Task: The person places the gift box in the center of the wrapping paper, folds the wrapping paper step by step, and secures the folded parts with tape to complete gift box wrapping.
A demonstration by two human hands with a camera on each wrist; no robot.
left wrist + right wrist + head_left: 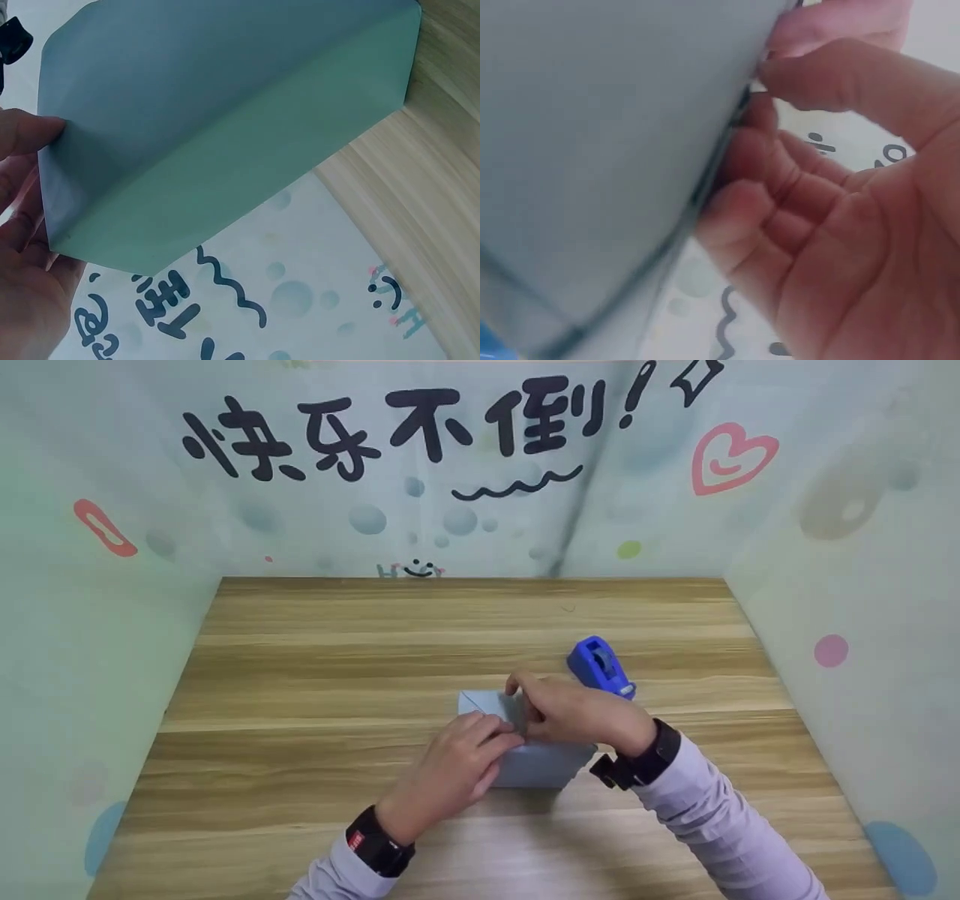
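A light blue folded paper with a box-like shape stands on the table in front of me, creases running across its top. My left hand pinches its near edge; in the left wrist view the thumb lies on one face of the paper and the fingers are behind its edge. From the right, my right hand reaches over the top with bent fingers. The right wrist view has that hand pinching the paper's edge between thumb and fingertips, close to fingers of the left hand. Whether anything is inside the paper is hidden.
A blue tape dispenser stands just behind my right hand. The wooden table is bordered by printed cloth walls at the back and both sides.
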